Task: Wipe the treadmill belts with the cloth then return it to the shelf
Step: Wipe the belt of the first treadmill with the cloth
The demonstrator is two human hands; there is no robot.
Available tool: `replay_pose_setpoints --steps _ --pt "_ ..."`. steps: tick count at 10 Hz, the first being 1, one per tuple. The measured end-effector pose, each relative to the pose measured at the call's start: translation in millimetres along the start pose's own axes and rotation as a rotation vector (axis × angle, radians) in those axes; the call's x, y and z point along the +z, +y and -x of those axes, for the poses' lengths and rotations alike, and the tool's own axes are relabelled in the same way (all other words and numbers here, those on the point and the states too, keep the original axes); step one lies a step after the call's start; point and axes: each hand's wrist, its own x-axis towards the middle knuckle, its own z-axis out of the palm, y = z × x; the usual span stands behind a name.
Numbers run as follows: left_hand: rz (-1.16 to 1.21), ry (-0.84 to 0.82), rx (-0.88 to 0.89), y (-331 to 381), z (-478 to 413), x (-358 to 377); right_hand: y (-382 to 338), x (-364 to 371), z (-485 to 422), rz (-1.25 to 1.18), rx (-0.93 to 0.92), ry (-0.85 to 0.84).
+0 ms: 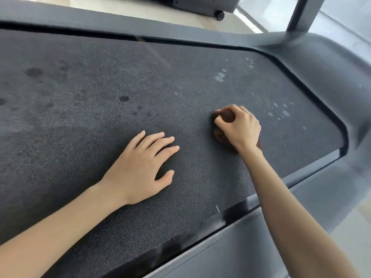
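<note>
Right hand [240, 127] curled tight around a bunched brown cloth [220, 135], the wad pressed under palm and fingers onto the treadmill belt [90, 93]. Left hand [140, 167] lies flat on the belt beside it, fingers spread, holding nothing. Pale specks [220, 76] just beyond the cloth.

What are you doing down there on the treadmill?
A person is wiping the treadmill belt. The right hand grips a bunched brown cloth and presses it on the belt. The left hand rests flat on the belt beside it, fingers spread. Pale spots show on the belt beyond the cloth, and darker ones farther left, so there is wiping left to do. Another treadmill stands behind.
</note>
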Motion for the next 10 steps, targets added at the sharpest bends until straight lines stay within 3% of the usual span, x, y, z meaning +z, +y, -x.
replay_pose_setpoints --steps 2,3,4,5,6,7,10 --pt "-0.022 -0.005 0.012 -0.2 1.9 -1.1 -60.2 3.1 39.9 -0.079 -0.436 -0.125" --pt "-0.028 -0.02 0.038 -3.6 4.0 -0.5 -36.2 -7.3 41.5 -0.1 -0.461 -0.146" --pt "-0.024 -0.017 0.034 -4.5 4.1 -0.1 17.5 -20.8 33.7 -0.061 -0.293 -0.1" --pt "-0.022 -0.02 0.027 -4.4 4.0 0.8 72.7 -36.2 17.7 0.03 -0.009 -0.076" --pt "-0.003 -0.005 0.016 -3.0 3.9 1.4 88.9 -42.7 13.4 0.084 0.217 -0.047" --pt "0.009 0.003 0.008 -0.8 2.8 1.3 70.9 -42.2 34.1 0.128 0.19 -0.016" --pt "-0.012 -0.007 0.019 -0.3 3.6 -0.5 20.2 -59.3 118.6 0.018 -0.216 -0.037"
